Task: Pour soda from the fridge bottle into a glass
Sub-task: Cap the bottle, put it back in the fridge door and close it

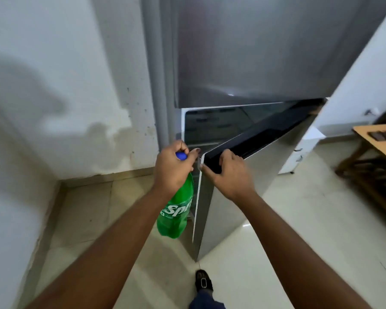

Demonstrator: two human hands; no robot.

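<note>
A green soda bottle (175, 214) with a blue cap (181, 155) hangs upright from my left hand (172, 169), which grips its neck just left of the fridge opening. My right hand (228, 175) is closed over the top corner of the lower fridge door (230, 210), which stands partly open. The grey fridge (243, 52) fills the upper middle, its upper door closed. The inside of the lower compartment is dark and mostly hidden. No glass is in view.
A stained white wall (65, 97) runs along the left, close to the fridge. A wooden table (379, 143) stands at the right edge with a white cabinet (303, 150) behind the door. Pale floor tiles (299, 241) spread below; my shoe (203, 281) is near the door's bottom corner.
</note>
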